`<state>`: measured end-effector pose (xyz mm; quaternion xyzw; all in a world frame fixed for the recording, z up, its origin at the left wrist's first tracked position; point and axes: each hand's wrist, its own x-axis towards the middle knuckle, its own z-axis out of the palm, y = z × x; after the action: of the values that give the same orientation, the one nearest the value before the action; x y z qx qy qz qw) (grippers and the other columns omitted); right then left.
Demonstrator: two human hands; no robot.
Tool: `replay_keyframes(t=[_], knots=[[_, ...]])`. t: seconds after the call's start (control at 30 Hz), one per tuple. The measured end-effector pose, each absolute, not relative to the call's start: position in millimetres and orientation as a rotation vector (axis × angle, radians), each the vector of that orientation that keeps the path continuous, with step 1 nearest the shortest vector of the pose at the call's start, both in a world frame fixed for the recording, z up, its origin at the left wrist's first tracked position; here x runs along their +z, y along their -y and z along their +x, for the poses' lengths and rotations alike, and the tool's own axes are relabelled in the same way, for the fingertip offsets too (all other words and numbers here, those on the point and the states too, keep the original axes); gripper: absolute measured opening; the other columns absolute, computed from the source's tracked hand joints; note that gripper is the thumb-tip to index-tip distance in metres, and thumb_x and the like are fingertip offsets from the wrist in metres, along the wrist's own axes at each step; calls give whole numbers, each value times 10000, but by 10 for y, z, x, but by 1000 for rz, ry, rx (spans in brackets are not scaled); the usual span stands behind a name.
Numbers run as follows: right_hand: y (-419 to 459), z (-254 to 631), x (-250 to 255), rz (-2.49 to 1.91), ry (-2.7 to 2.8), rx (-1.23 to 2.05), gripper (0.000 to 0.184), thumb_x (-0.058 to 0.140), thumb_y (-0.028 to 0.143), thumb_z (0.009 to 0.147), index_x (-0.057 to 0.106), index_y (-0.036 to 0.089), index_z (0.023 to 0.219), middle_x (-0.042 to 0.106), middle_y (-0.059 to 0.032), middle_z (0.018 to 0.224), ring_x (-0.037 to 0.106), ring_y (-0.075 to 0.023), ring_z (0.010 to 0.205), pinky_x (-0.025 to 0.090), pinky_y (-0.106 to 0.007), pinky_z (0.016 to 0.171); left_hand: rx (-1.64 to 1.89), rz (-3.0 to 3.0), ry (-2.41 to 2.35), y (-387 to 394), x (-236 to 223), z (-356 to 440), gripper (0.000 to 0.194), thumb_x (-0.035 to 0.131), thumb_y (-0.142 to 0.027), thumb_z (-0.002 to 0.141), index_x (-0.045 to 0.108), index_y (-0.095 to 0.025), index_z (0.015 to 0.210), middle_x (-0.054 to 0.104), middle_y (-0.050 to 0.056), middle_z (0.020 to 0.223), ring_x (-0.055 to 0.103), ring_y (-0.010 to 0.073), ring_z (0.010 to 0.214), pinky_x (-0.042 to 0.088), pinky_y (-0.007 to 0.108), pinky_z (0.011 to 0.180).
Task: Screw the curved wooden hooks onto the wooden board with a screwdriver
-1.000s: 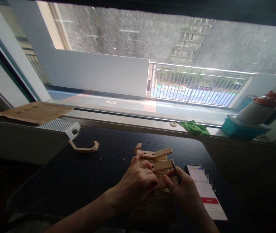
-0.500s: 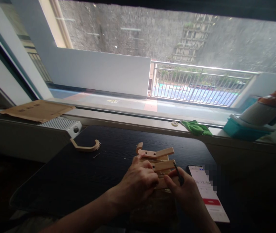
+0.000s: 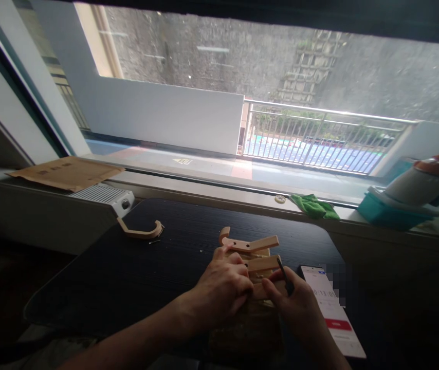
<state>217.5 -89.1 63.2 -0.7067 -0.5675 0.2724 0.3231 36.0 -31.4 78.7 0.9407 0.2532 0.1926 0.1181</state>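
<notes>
Several light wooden hook-shaped pieces with dark holes lie over a wooden block on the dark table; the rear hook piece [image 3: 250,245] has its curled end to the left. My left hand [image 3: 225,280] presses on these pieces, its fingers curled round the nearer wooden hook piece [image 3: 263,263]. Opposite it, my right hand [image 3: 291,298] is closed, with a thin black tool [image 3: 284,275] between its fingers. The thumb and fingertips of that hand touch the front wooden piece [image 3: 260,292]. My fingers hide the tool's working end.
A loose wooden hook [image 3: 140,234] and a small screw [image 3: 154,241] lie at the table's left. To the right rests a phone [image 3: 333,313] showing a timer. On the sill are a green cloth [image 3: 314,206], a teal box [image 3: 387,210] and a brown envelope [image 3: 69,173].
The whole view has shifted slightly. Both hands stay at the wooden pieces, and the black tool in my right hand has turned a little.
</notes>
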Motion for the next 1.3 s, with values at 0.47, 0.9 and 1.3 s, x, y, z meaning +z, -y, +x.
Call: replay_keyframes(t=[0.47, 0.9, 1.3], knots=[[1121, 2350, 947, -1988, 1705, 573, 278, 462, 337, 801, 487, 226, 1054, 661, -28, 854, 630, -190, 736, 453, -276, 607, 453, 2718, -832, 332, 862, 382, 120, 623, -234, 808, 661, -220, 695, 666, -40, 794, 544, 170, 881, 223, 380, 998], [1004, 2279, 1543, -1684, 2675, 382, 280, 458, 109, 804, 613, 269, 973, 675, 9, 782, 606, -170, 639, 305, -268, 529, 478, 2735, -839, 329, 849, 392, 135, 634, -245, 800, 652, -195, 676, 672, -17, 802, 545, 193, 883, 248, 416, 970], [840, 2188, 1589, -1643, 2759, 240, 220, 488, 155, 804, 655, 280, 875, 668, 18, 738, 623, -162, 652, 264, -258, 509, 479, 2721, -851, 324, 845, 392, 159, 610, -245, 808, 650, -197, 661, 663, -1, 796, 548, 202, 891, 203, 442, 1022]])
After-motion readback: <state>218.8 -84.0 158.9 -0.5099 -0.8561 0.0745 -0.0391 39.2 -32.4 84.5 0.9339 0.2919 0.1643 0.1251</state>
